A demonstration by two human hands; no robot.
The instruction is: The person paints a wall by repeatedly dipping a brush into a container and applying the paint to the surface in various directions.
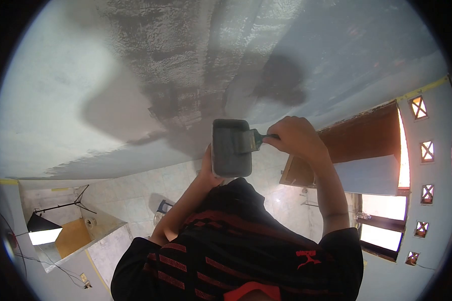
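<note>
A rectangular paint container (231, 171) with rounded corners, grey inside, is held up in front of my chest. My left hand (209, 166) grips it from the left side, with most of the fingers hidden behind it. In my right hand (297, 138) is a paintbrush (256, 140) with a green handle, pinched near the handle's end. Its bristle end reaches over the container's right half and lies inside the rim. Just ahead stands a wall (181, 65) with streaky, darker grey paint across its middle and a paler area at left.
Behind me is a tiled floor (130, 198). To the right are a brown wooden door (361, 135), a window (384, 220) and small square vents (427, 151). A light on a stand (45, 233) is at lower left, with cables hanging nearby.
</note>
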